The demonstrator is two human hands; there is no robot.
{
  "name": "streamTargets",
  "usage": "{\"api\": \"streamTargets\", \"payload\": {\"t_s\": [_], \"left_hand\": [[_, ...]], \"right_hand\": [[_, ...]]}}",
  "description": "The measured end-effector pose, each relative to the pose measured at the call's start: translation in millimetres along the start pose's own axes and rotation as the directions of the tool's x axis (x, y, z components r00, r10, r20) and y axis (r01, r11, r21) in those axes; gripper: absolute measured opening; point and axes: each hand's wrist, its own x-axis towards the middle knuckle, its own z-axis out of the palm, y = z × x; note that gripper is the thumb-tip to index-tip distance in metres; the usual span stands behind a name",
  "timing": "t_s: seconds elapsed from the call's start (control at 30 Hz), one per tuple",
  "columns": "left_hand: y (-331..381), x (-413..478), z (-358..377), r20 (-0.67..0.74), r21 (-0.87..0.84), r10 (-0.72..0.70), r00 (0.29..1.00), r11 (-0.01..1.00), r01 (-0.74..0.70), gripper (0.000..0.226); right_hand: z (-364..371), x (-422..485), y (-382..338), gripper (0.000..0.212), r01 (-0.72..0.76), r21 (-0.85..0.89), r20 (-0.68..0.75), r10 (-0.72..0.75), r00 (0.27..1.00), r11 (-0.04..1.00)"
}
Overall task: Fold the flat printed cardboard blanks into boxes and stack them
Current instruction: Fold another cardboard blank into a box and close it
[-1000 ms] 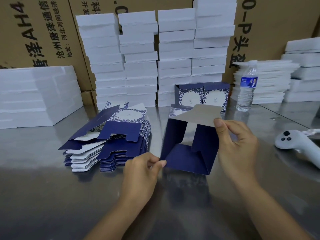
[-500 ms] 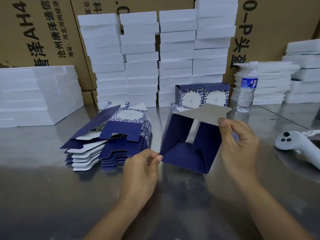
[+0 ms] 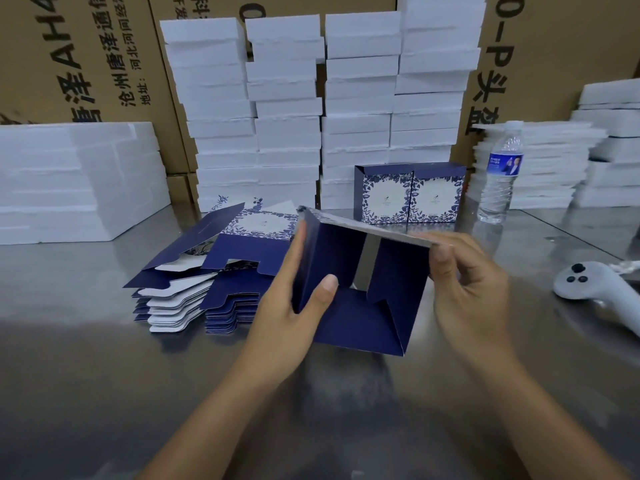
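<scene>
Box (image 3: 363,317) now gripped by its left wall in left hand (image 3: 287,306); right hand (image 3: 471,285) still pinches flap (image 3: 374,229).

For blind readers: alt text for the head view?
The left hand grips the left wall of a half-folded navy box; the right hand pinches its top edge. To its left, flat blanks; behind, two finished boxes.

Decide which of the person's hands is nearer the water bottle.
Right. The right hand pinches the half-folded box at its right edge, below-left of the water bottle; the left hand grips its left wall, farther off.
</scene>
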Motion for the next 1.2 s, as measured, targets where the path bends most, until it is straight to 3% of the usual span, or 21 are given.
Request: {"api": "streamTargets", "payload": {"t_s": [0.07,0.13,0.2,0.23,0.3,0.4,0.57,0.67,0.73,0.8,0.9,0.97,1.03,1.2], "left_hand": [[1,-1,2,-0.005,-0.012,-0.014,1.0,1.0,0.014,0.065],[0,-1,4,0.006,-0.025,-0.041,0.999,0.999,0.042,0.067],[-1,-2,5,0.041,-0.051,-0.076,0.996,0.996,0.078,0.067],[-1,-2,5,0.063,-0.054,-0.09,0.994,0.994,0.093,0.066],[-2,-2,5,0.106,-0.071,-0.095,0.99,0.992,0.102,0.061],[-3,-2,4,0.144,-0.167,-0.07,0.987,0.982,0.094,0.067],[-8,-4,4,0.202,-0.182,-0.071,0.977,0.977,0.109,0.091],[-5,-3,6,0.125,-0.197,-0.096,0.987,0.973,0.12,0.08],[-3,-1,6,0.019,-0.08,-0.093,0.995,0.992,0.095,0.064],[-2,0,5,-0.09,0.084,-0.048,0.995,0.995,0.055,0.05],[-1,1,2,-0.234,0.238,0.132,0.963,0.968,-0.075,0.034],[0,3,1,-0.247,0.304,0.264,0.932,0.935,-0.184,0.02],[1,3,0,-0.246,0.327,0.344,0.906,0.91,-0.256,0.02],[1,1,5,-0.183,0.315,0.389,0.903,0.893,-0.321,0.021]], "right_hand": [[1,-1,-5,0.049,-0.098,0.171,0.037,0.093,0.995,0.98],[3,0,-7,0.046,-0.191,0.257,0.065,0.18,0.981,0.947],[4,1,-8,0.012,-0.192,0.195,0.081,0.18,0.98,0.962],[4,0,-8,0.007,-0.196,0.161,0.108,0.18,0.978,0.967],[2,-2,-5,0.031,-0.179,0.096,0.176,0.161,0.971,0.979],[-1,-3,-1,0.046,-0.117,-0.04,0.215,0.123,0.969,0.992],[3,-2,0,0.036,-0.029,-0.109,0.178,0.048,0.983,0.994],[7,-5,-1,0.031,-0.032,-0.067,0.188,0.045,0.981,0.997],[9,-7,-1,0.032,-0.014,-0.065,0.187,0.026,0.982,0.998],[11,-8,-2,0.033,0.003,-0.069,0.18,0.009,0.984,0.998],[10,-8,-1,0.037,0.02,-0.067,0.182,-0.008,0.983,0.998],[8,-9,0,0.038,0.024,-0.067,0.193,-0.011,0.981,0.997],[8,-11,1,0.036,0.024,-0.08,0.206,-0.007,0.978,0.996],[16,-16,1,0.028,0.089,-0.178,0.178,-0.057,0.982,0.98]]}}
